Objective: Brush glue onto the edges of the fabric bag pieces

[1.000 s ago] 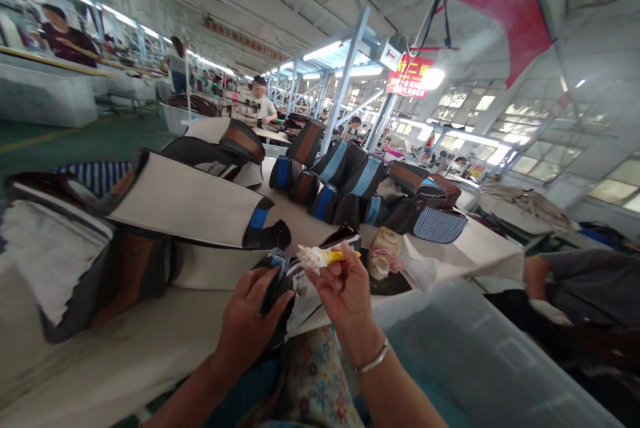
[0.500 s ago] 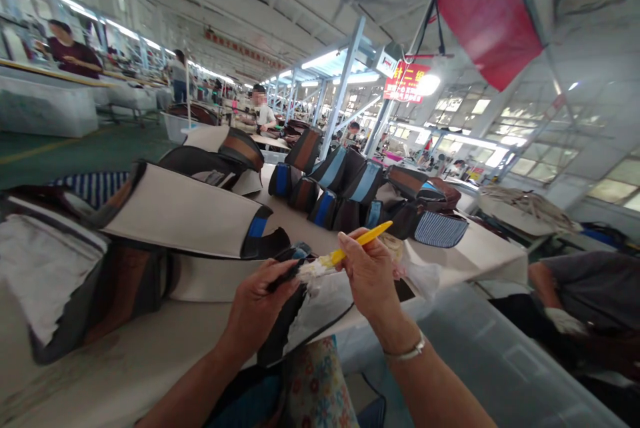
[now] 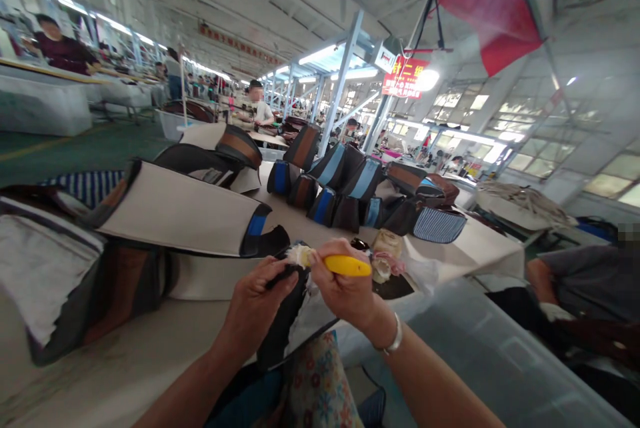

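Note:
My left hand (image 3: 257, 308) is closed on a dark fabric bag piece (image 3: 280, 328) with a pale lining, held over the near edge of the white table (image 3: 150, 341). My right hand (image 3: 345, 288) grips a yellow-handled brush (image 3: 345, 265). The brush's whitish bristles (image 3: 303, 255) press on the top of the piece right by my left thumb. A small jar (image 3: 387, 241) and crumpled plastic (image 3: 417, 271) lie just beyond my right hand.
Large cream and black bag panels (image 3: 175, 211) are stacked at the left. Several blue, brown and striped pouches (image 3: 350, 195) stand across the table's middle. A translucent plastic bin (image 3: 480, 355) sits at lower right. Another person (image 3: 585, 288) sits at the right; others work further back.
My right hand has turned the brush from pointing up-right to lying level, with the bristles now on the top of the piece. My left hand has kept its hold.

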{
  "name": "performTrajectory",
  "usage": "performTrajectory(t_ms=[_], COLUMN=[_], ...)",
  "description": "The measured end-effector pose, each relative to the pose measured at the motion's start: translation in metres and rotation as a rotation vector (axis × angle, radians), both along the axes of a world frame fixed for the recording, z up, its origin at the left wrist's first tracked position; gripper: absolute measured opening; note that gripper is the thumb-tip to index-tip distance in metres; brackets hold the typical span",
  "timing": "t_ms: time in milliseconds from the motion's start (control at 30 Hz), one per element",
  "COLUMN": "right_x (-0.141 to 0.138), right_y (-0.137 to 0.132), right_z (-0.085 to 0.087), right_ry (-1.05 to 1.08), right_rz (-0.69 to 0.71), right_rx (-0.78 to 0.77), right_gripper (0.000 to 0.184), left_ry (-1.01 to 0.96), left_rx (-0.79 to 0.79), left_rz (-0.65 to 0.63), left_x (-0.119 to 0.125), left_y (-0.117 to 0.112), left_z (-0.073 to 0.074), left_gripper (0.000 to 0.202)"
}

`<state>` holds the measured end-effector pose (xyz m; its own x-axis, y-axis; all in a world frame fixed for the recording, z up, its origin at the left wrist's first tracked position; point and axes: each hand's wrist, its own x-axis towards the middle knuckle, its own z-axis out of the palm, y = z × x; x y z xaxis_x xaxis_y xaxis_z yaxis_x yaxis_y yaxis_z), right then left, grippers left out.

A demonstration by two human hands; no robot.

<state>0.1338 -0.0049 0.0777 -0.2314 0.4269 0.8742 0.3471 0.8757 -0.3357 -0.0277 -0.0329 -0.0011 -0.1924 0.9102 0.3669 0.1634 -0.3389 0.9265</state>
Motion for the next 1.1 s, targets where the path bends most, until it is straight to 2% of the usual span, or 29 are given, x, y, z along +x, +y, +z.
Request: performTrajectory(t_ms=[33, 100, 200, 300, 367, 433, 500, 600, 667, 933, 1033, 1100], right_x=[0.002, 0.006, 0.009, 0.008, 0.008, 0.010, 0.012, 0.015, 0.016, 0.016, 0.013, 0.014], right_y=[0.001, 0.004, 0.003, 0.004, 0.006, 0.007, 0.007, 0.007, 0.006, 0.001, -0.002, -0.008], right_z=[-0.001, -0.001, 0.002, 0.001, 0.000, 0.000, 0.001, 0.002, 0.003, 0.002, -0.003, -0.009], right_ry=[-0.089, -0.135, -0.090, -0.205, -0.266, -0.240, -0.250, -0.458, -0.587, -0.859, -0.903, -0.843], right_rz=[-0.002, -0.040, -0.010, 0.070, 0.045, 0.015, 0.061, 0.199, 0.236, 0.152, 0.122, 0.108], right_rx=[0.076, 0.154, 0.144, 0.194, 0.224, 0.228, 0.241, 0.304, 0.350, 0.513, 0.483, 0.422], right_gripper=[0.011, 0.009, 0.007, 0.006, 0.007, 0.006, 0.007, 0.004, 0.009, 0.022, 0.025, 0.025], left_ry=[-0.003, -0.011, -0.025, -0.064, -0.091, -0.111, -0.117, -0.102, -0.080, -0.021, 0.033, 0.098], left_rx=[-0.006, -0.015, -0.046, -0.070, -0.089, -0.113, -0.125, -0.127, -0.131, -0.119, -0.117, -0.150], left_rz=[-0.007, 0.003, -0.012, -0.050, -0.055, -0.047, -0.052, -0.052, -0.046, -0.012, 0.003, 0.087], left_x=[-0.001, -0.002, -0.002, -0.001, 0.000, 0.000, 0.000, -0.001, -0.002, -0.004, -0.007, -0.011], left_y=[0.000, -0.001, -0.001, -0.002, -0.002, -0.003, -0.002, -0.001, 0.000, 0.002, 0.001, -0.002], left_z=[0.000, 0.001, 0.001, 0.003, 0.004, 0.005, 0.005, 0.004, 0.003, 0.001, -0.005, -0.013], left_gripper=[0.022, 0.024, 0.027, 0.027, 0.028, 0.031, 0.032, 0.030, 0.030, 0.038, 0.039, 0.047])
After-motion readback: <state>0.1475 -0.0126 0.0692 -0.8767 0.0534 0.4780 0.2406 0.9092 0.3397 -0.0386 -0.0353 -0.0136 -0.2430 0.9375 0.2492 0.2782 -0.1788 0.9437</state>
